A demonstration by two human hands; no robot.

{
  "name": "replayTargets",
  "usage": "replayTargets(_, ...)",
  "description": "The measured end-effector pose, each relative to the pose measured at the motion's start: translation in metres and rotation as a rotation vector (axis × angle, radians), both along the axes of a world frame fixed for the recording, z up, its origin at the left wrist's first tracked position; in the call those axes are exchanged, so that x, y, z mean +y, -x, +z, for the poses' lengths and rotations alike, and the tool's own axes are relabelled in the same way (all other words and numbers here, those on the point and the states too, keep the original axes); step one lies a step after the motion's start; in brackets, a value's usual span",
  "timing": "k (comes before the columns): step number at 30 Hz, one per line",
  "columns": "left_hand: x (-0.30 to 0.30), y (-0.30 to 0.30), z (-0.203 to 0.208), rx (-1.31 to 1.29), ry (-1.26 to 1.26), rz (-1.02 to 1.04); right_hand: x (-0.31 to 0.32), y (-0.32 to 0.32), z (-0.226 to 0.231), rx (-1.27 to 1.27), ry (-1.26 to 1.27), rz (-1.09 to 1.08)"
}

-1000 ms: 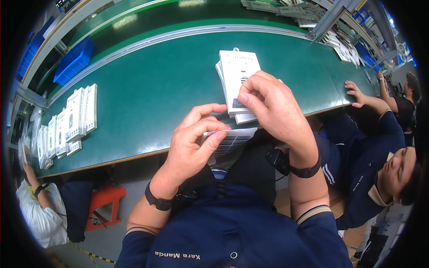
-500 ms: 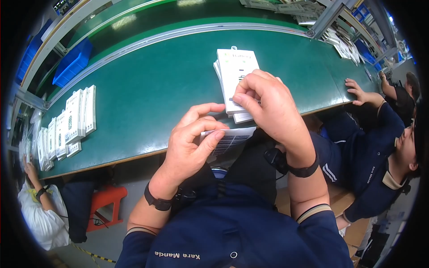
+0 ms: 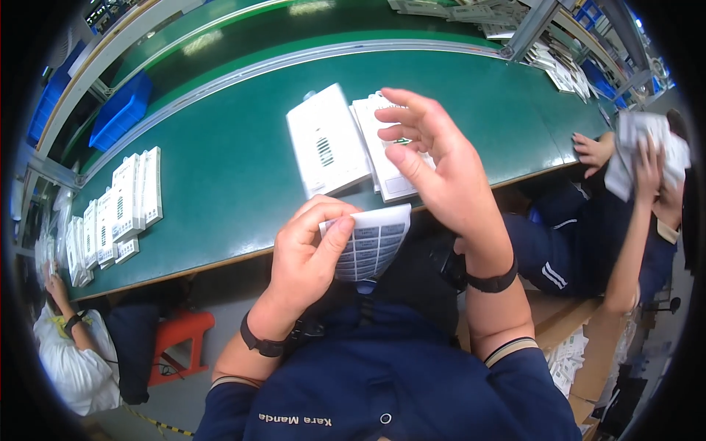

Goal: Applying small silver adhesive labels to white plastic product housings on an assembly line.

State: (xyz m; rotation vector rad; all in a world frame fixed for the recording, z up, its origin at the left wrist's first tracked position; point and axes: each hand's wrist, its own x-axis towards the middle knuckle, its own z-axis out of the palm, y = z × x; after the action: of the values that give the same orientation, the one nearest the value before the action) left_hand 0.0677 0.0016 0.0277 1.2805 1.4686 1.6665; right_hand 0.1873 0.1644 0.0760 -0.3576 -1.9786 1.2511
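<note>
My left hand (image 3: 303, 248) pinches a sheet of labels (image 3: 371, 250) at its upper left corner, thumb on top. Rows of small dark grey rectangles show on the sheet, which hangs at the table's front edge. Over a stack of flat white boxes (image 3: 397, 173) hovers my right hand (image 3: 440, 151), its fingers spread and nothing held in them. It covers part of the stack's top face. Just left of the stack, a single white box (image 3: 327, 143) with a hang tab lies tilted on the green table, slightly blurred.
Several white boxes (image 3: 125, 198) stand in overlapping piles at the table's left. Behind them is a blue bin (image 3: 121, 110). More white boxes (image 3: 555, 66) are heaped far right. A co-worker on the right holds a white bundle (image 3: 647, 151); an open carton (image 3: 570, 360) stands below.
The top white box has moved left off the stack. My right hand has come off it and its fingers have spread. The label sheet has turned to show more rows. The co-worker has raised a bundle.
</note>
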Motion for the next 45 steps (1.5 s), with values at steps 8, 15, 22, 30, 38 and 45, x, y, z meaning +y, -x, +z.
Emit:
replayTargets(8,-0.003,-0.001,0.007,-0.327,0.044,-0.043,-0.031,-0.007,-0.001,-0.166,-0.766,-0.046)
replayTargets(15,0.0,0.0,0.008,-0.478,0.162,-0.129,-0.029,-0.011,-0.019,-0.001,-0.95,-0.174)
replayTargets(22,0.005,0.001,0.011,-0.576,0.118,-0.211,-0.02,-0.018,-0.011,-0.008,-0.647,-0.097)
replayTargets(30,0.01,-0.002,-0.002,-0.035,-0.022,-0.145,0.018,-0.024,0.005,-0.404,-0.365,-0.048)
replayTargets(38,0.01,-0.002,0.0,0.039,0.007,-0.19,0.019,-0.025,0.008,-0.469,-0.406,0.002)
replayTargets(45,0.01,-0.001,0.001,0.054,0.004,-0.193,0.019,-0.026,0.006,-0.476,-0.47,-0.002)
